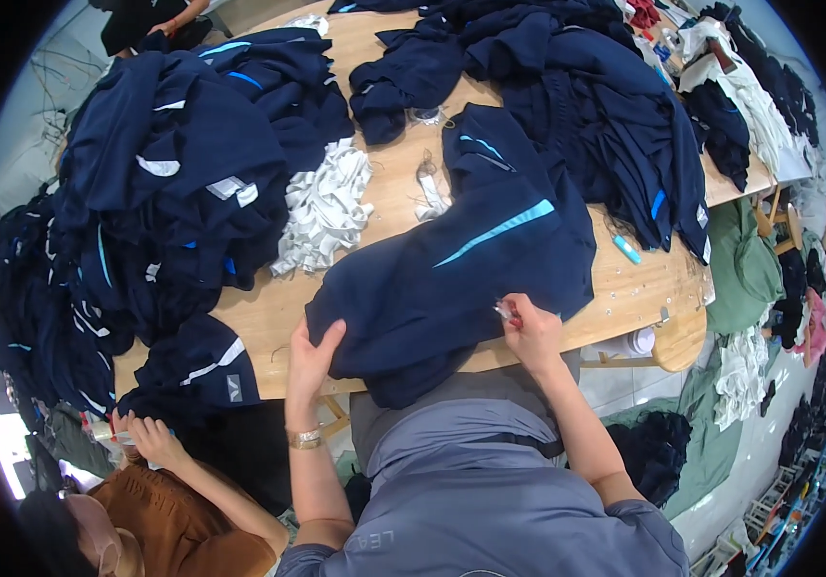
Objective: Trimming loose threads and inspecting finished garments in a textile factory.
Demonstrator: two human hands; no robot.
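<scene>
A navy garment (413, 288) with a light-blue stripe lies spread before me on the wooden table, its near part hanging over the front edge. My left hand (313, 356) holds the garment's left edge, thumb on top and fingers partly hidden. Closed above the cloth near its right side, my right hand (534, 332) pinches a small shiny tool (505, 311) with a reddish part. Its tip points left, close to the fabric; its exact kind is too small to make out.
Navy garments are heaped at left (182, 163) and far right (605, 106). White cloth strips (326, 207) lie beside the left heap. A turquoise tube-like object (626, 250) rests on the table (648, 288). A co-worker's hand (151, 438) is at lower left; another person stands at the far left.
</scene>
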